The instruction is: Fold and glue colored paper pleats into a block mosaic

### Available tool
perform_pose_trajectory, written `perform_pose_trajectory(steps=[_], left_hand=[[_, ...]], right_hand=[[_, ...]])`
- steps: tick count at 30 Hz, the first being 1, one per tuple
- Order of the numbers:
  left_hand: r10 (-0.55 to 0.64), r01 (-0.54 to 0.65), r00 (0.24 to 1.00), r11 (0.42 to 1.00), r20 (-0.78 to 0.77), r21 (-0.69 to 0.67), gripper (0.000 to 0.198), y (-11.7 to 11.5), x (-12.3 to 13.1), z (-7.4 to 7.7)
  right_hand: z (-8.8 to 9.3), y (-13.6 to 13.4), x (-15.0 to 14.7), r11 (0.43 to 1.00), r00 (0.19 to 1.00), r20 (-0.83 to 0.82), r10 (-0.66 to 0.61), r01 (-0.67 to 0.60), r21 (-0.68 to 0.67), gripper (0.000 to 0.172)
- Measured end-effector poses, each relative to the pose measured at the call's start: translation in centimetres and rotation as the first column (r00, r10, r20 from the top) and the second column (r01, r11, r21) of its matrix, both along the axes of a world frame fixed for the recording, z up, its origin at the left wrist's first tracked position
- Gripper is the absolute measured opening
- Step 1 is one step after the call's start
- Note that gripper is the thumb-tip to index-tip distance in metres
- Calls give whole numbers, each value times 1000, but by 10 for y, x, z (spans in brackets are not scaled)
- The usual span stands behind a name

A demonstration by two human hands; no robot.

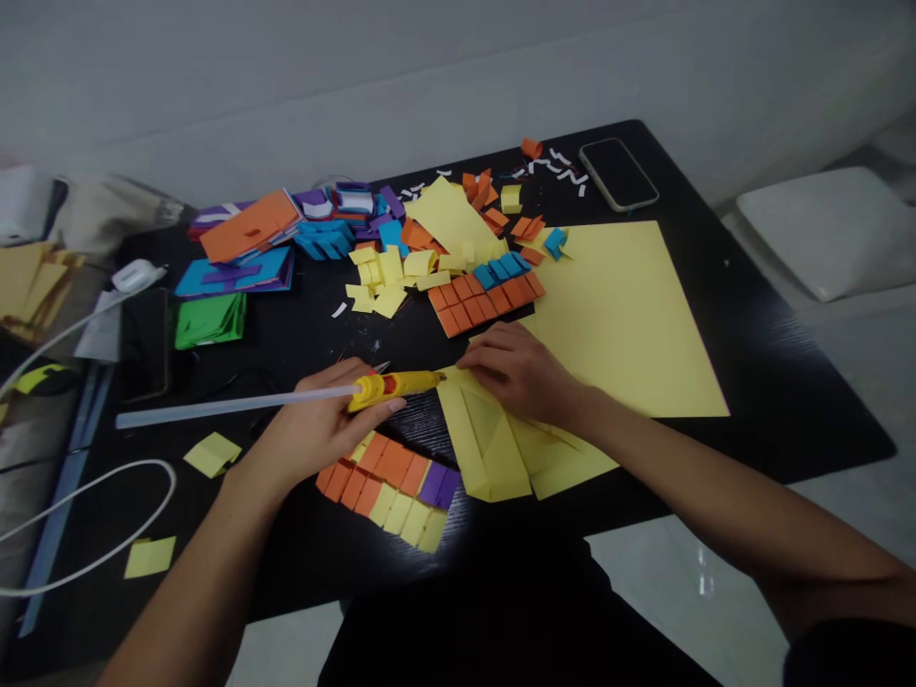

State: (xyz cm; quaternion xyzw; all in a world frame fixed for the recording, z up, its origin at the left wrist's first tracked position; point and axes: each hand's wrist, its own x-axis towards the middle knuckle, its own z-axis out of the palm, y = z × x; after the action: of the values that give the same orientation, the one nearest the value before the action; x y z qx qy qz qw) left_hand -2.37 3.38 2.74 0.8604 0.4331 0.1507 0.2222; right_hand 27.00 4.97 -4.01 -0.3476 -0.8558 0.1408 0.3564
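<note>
My left hand grips a yellow hot glue gun, and a long clear glue stick sticks out of its back end. The gun's nozzle meets the upper corner of a folded yellow paper piece. At that same corner my right hand is closed, its fingers pinching the paper's edge. Below the gun lies a strip of folded orange, yellow and purple paper squares. Beyond my right hand rests another strip of orange and blue squares.
Large yellow sheets cover the table's right part. A phone lies at the far right corner. Loose yellow paper bits, an orange packet and a green packet occupy the back and left. A white cable loops at left.
</note>
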Motion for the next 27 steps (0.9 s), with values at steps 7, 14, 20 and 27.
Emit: perform_pose_trajectory(steps=[7,14,20,27], left_hand=[[-18,18,1000,1000,12,-6,30,1,-12,4],[207,-201,975,977,-80,75,27,-6,-65,14],[296,-217,891,943,-344,251,39,1,-98,1],[415,-318,864,889,-286,330,39,2,-98,-11]], right_hand=[[5,-2,1,1000,999,38,15,-16,5,21],[23,-12,3,994,976,207,65,-80,69,19],[22,-18,2,989,958,276,74,-106,105,27],[21,-22,0,983,944,314,104,-146,111,14]])
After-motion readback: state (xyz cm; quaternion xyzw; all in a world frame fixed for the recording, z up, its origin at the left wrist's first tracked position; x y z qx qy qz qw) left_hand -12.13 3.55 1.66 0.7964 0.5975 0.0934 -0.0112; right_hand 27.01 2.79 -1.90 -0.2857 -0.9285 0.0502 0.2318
